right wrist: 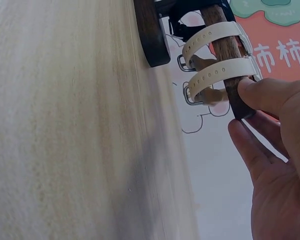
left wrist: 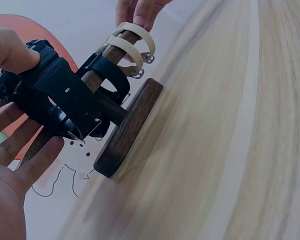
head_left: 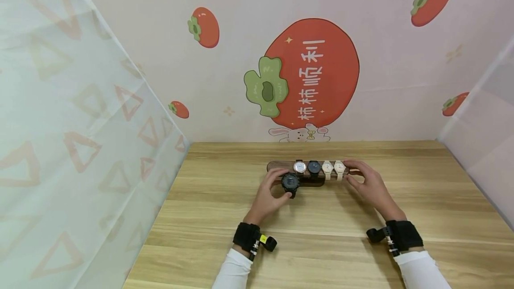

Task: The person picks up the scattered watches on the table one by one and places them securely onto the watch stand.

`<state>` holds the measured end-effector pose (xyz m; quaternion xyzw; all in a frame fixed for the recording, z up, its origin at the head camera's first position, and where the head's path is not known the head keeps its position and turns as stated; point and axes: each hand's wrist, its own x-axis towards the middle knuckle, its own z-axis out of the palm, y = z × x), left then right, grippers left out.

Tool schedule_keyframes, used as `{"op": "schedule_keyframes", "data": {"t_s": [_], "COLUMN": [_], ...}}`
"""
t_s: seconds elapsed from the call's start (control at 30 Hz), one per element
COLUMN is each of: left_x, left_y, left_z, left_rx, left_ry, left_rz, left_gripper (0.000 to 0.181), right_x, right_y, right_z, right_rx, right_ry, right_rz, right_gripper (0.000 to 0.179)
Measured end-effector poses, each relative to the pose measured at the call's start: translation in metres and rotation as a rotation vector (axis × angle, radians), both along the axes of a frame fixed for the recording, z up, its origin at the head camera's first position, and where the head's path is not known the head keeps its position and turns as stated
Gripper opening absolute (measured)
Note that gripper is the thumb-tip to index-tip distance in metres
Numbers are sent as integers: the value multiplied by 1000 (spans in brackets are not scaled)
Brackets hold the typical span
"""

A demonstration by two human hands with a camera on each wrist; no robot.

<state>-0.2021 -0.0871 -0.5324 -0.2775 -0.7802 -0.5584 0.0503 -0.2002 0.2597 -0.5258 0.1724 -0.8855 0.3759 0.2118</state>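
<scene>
A dark wooden watch stand (head_left: 279, 164) holds several watches along its raised bar: a white-faced watch (head_left: 299, 167), a dark watch (head_left: 314, 167) and two cream-strapped watches (head_left: 333, 167). My left hand (head_left: 265, 197) pinches a chunky black watch (head_left: 290, 183) between thumb and fingers, just in front of the bar's left part. In the left wrist view its black strap (left wrist: 67, 92) is buckled into a loop. Over at the right end of the bar, my right hand (head_left: 373, 188) grips the wooden tip (right wrist: 242, 107) with thumb and fingers, beside the outer cream strap (right wrist: 222, 72).
The stand's base (left wrist: 130, 130) rests on a wood-grain table (head_left: 321, 244). Behind it rises a pale backdrop (head_left: 225, 79) printed with persimmons, and another patterned sheet (head_left: 92, 146) borders the left side. Each wrist wears a black strap with a small camera.
</scene>
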Motion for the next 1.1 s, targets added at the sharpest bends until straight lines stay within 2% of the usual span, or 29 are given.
{"op": "schedule_keyframes", "data": {"t_s": [0.4, 0.7, 0.87, 1.0, 1.1], "left_x": [-2, -4, -4, 0, 6], "left_y": [-11, -21, -24, -24, -25], "left_z": [-1, -4, -5, 1, 13], "left_rx": [21, 47, 60, 49, 43], "left_ry": [26, 112, 122, 117, 117], "left_rz": [30, 34, 53, 66, 69], "left_gripper": [70, 70, 73, 71, 68], "right_x": [2, 0, 0, 1, 1], "right_y": [-2, 0, 0, 0, 0], "right_z": [1, 0, 0, 1, 0], "right_rx": [-20, -32, -30, -30, -31], "right_ry": [-2, 8, 0, -7, -8], "right_rz": [4, 18, 22, 19, 22], "right_gripper": [45, 45, 45, 45, 45]}}
